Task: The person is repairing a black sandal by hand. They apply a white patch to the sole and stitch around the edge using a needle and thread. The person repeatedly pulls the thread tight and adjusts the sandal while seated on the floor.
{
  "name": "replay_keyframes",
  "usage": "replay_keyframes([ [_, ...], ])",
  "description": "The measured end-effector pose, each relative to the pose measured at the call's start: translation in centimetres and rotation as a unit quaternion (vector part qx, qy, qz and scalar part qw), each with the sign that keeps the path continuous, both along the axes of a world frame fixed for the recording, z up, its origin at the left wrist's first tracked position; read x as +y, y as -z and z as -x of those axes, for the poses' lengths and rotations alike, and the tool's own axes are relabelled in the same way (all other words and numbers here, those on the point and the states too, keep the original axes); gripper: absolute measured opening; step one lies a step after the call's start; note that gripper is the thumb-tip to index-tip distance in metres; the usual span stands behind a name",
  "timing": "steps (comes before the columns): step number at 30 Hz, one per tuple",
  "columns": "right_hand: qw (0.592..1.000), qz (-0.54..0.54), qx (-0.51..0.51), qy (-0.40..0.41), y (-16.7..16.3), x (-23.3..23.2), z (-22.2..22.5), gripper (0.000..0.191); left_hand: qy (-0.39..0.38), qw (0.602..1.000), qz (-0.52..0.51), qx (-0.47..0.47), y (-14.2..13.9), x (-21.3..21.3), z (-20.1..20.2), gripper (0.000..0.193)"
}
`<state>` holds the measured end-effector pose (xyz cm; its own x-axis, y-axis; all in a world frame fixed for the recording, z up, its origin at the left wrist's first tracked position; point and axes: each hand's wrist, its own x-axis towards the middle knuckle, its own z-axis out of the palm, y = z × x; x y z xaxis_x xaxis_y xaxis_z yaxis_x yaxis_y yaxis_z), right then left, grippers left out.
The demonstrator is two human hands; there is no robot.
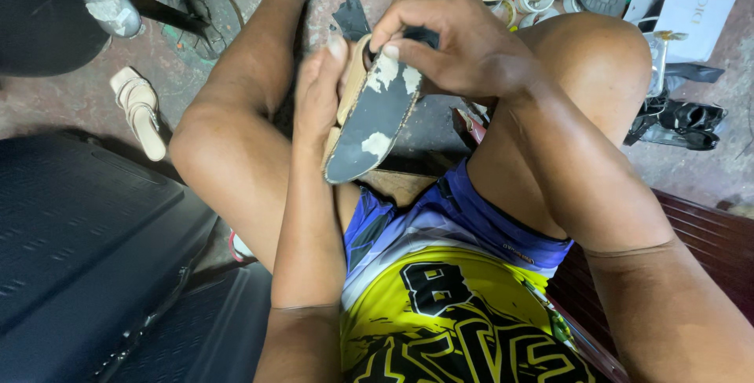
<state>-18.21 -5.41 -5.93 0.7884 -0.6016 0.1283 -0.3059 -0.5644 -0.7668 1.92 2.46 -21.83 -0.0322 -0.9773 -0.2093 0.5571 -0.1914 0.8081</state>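
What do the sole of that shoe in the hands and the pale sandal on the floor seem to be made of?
Sole: probably dark rubber, matte, with pale worn or glue-stained patches and a woven-looking, perhaps rope, edge. Sandal: likely cream leather or synthetic, smooth straps; hard to tell which.

The shoe sole (375, 120) held between the hands is black, blotched with cream patches where the surface has worn, and edged in tan. The shorts (440, 304) are bright yellow with black lettering, shading to blue and white nearer the knees. A cream heeled sandal (140, 112) lies on the mottled reddish-grey floor (55, 104). A white paper bag (699, 2) stands at the floor's far right corner.
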Motion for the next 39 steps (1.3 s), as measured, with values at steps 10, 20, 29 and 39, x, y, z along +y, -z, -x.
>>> replay_keyframes([
  [10,0.990,-0.139,-0.032,0.024,1.3,0.0,0.2,0.019,-0.064,0.937,0.182,-0.292,-5.9,1.2,0.9,0.021],
  [20,0.998,0.036,0.051,0.027,1.4,-0.4,0.1,0.021,-0.037,0.988,0.106,-0.103,-5.2,0.9,1.0,0.008],
  [29,0.995,-0.077,0.053,0.024,1.3,-0.3,-0.6,0.015,-0.019,0.997,0.067,0.044,-3.6,0.9,0.2,0.006],
  [39,0.983,-0.177,0.029,0.043,2.0,-0.6,-0.4,0.014,-0.023,0.970,-0.034,0.241,-2.8,0.5,1.8,0.011],
])
